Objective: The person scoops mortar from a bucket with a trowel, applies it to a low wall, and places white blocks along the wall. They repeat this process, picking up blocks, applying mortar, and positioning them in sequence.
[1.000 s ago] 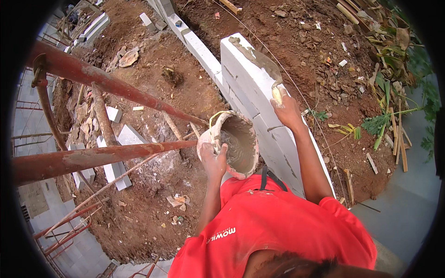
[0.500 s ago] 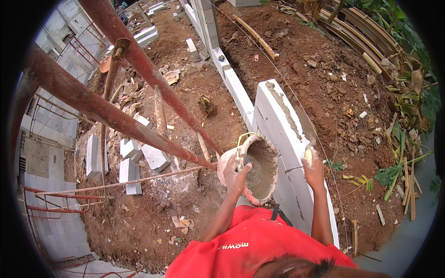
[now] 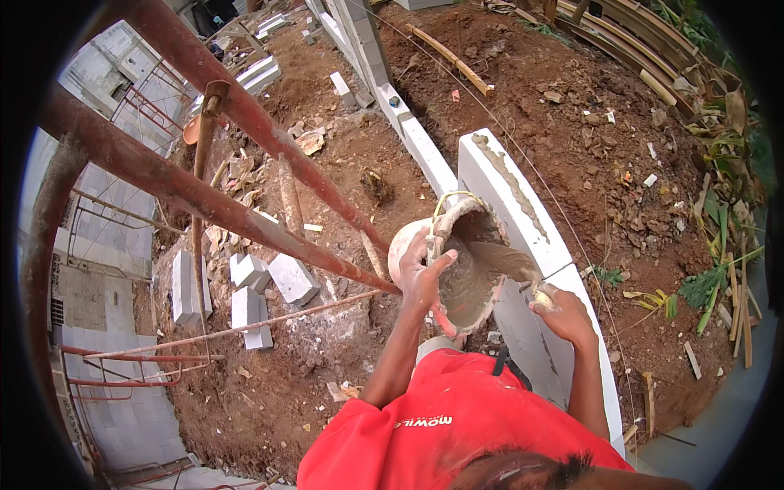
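"What has the left hand [image 3: 420, 273] got?"

"A bucket [image 3: 402, 245]. That grip is closed on the rim, thumb over the edge."

"And where's the bucket?"

"Ahead of the person's waist, just left of the white block wall [image 3: 562, 255], with its mouth tilted toward it. Whether the two touch, I can't tell. Wet grey mortar [image 3: 465, 302] lies inside."

"What about the right hand [image 3: 569, 316]?"

"That grip is wrapped round the pale handle of a trowel [image 3: 514, 264]. The blade, coated in mortar, is at the bucket's mouth."

"Anything on the wall?"

"A grey strip [image 3: 513, 186] of mortar along part of its top."

"And round about?"

"Brown soil [image 3: 302, 376], red poles [image 3: 184, 184] and loose white blocks [image 3: 294, 279] to the left, and a wooden stick [image 3: 451, 59] farther off, right of the wall."
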Demonstrator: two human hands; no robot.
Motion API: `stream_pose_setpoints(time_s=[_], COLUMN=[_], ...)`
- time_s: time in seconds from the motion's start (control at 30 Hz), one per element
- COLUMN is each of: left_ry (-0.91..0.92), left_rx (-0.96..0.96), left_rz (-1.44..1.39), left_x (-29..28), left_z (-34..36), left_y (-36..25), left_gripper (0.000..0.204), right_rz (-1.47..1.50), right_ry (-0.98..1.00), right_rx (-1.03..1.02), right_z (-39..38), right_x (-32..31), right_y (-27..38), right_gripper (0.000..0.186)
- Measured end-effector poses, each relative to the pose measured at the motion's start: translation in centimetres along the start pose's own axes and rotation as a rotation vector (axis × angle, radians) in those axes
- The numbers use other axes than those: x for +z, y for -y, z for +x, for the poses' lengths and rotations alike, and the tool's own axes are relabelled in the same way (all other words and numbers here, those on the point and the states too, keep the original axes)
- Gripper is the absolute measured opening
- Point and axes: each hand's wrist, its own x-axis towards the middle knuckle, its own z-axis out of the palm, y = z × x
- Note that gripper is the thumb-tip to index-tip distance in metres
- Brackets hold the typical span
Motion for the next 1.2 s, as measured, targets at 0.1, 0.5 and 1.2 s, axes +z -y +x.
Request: stream_pose_setpoints(time_s=[0.1, 0.5, 1.2], left_ry=[0.042, 0.092, -0.150], left_rx=[0.056, 0.035, -0.134], left_rz=[0.054, -0.209, -0.328], left_x=[0.3, 0.9, 0.7], left_z=[0.1, 0.5, 2.2], left_y=[-1.2, -1.9, -1.5], left_gripper=[0.049, 0.045, 0.040], right_rz=[-0.240, 0.048, 0.916], right_ry=[-0.003, 0.469, 0.477], right_rx=[0.000, -0.220, 0.187], right_z=[2.7, 0.2, 1.0], right_x=[1.1, 4.3, 1.6], right_y=[2.2, 4.1, 0.1], right_gripper=[0.040, 0.040, 0.027])
